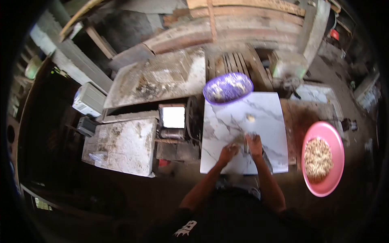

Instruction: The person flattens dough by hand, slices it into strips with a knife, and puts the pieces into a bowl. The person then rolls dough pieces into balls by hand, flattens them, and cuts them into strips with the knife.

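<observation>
A white marble-patterned board lies in front of me, and both hands are over its near half. My left hand has its fingers drawn together; what they hold, if anything, is too small to make out. Close beside it, my right hand is closed on a thin greyish blade-like thing, whose exact kind does not show. A small pale piece rests on the board beyond the right hand. At the board's far left corner stands a purple basin with whitish bits inside.
To the right, a pink basin holds many pale pieces. A framed box with a bright white panel stands left of the board. Stained white slabs lie farther left. A concrete post rises at the back right.
</observation>
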The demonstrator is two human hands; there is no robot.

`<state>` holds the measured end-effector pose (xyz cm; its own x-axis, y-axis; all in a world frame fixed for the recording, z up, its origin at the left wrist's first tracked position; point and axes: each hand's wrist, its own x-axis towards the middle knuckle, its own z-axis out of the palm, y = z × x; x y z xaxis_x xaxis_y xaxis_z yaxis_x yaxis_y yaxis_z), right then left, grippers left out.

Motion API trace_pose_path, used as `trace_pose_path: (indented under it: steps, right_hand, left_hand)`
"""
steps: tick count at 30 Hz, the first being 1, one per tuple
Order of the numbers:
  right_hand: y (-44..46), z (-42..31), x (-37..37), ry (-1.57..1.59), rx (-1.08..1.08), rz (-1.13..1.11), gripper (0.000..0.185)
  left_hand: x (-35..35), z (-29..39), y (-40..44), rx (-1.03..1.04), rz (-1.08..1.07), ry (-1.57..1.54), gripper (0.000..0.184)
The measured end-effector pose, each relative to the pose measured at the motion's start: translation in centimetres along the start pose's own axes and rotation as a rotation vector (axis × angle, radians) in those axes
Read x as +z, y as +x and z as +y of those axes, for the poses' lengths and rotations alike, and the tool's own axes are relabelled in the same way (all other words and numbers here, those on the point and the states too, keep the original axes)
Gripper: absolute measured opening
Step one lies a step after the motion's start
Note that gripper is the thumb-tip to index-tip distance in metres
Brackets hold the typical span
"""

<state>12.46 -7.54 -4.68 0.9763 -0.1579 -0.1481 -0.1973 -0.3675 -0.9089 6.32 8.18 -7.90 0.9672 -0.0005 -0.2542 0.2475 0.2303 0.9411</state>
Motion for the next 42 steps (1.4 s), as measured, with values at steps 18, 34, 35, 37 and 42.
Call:
trace_pose_path:
  steps: [18,34,35,37,42]
  right_hand:
    - [-3.5,-2.7,-0.9,-0.125,-0.216,-0.024,0.057]
    - [-7.4,-6.6,4.5,-0.872,-0.688,-0.225,0.046]
    - [-7.4,-6.5,4.7,-0.894,-0.688,-0.212,0.04]
    - [-5.9,-6.5,5.0,-0.899,-0.756,-0.231,0.035]
    - [1.7,-4.8,6.0,-0.745,-0.87,-0.28,0.027]
  left_hand:
    - [-0.6,3.2,-7.8,0.613,-0.065,1.382,0.064]
    - [2.5,0.0,-10.9,0.29,-0.006,1.436,0.082]
    - [2.6,0.4,-10.9,0.278,0.0,1.427,0.082]
    - [2.9,1.3,-11.0,0.102,-0.107,1.482,0.085]
    - [3.2,2.1,-11.3,0.239,0.043,1.423,0.083]
